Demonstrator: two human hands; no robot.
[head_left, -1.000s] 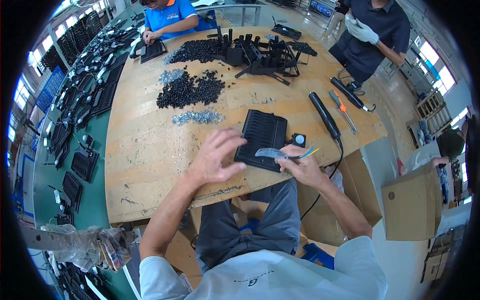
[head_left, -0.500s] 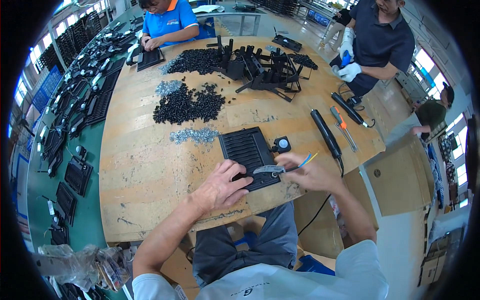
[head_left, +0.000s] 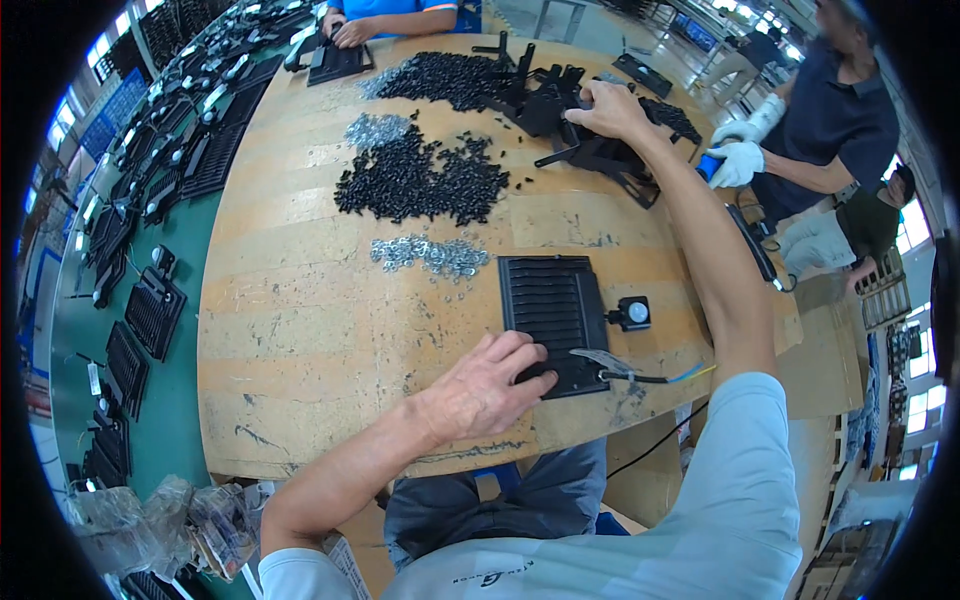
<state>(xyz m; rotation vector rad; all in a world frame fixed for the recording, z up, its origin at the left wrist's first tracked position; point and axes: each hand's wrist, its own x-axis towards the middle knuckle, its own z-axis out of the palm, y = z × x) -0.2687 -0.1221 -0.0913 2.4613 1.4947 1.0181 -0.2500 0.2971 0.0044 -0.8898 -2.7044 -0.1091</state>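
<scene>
A black finned floodlight housing (head_left: 548,300) lies flat near the table's front edge. My left hand (head_left: 485,388) rests on its near left corner, fingers bent and gripping it. A small black sensor box with a round white lens (head_left: 634,314) sticks out from its right side. From the near end runs a cable (head_left: 650,379) with blue and yellow wire ends and a clear plastic sleeve. My right arm stretches far across the table; my right hand (head_left: 612,108) is curled round part of a black metal bracket (head_left: 545,108) in a heap. The fingertips are partly lost against the dark metal.
Heaps of black screws (head_left: 425,180) and silver washers (head_left: 430,256) lie left of centre. Two co-workers stand at the table: one with a housing (head_left: 340,60) at the far left, one gloved at right with a blue-handled tool. More floodlights (head_left: 155,310) cover the green bench at left.
My right hand has left the floodlight's cable and reached forward to the bracket heap. The left hand stays on the housing. My view has shifted, and the right arm now covers the tools at right.
</scene>
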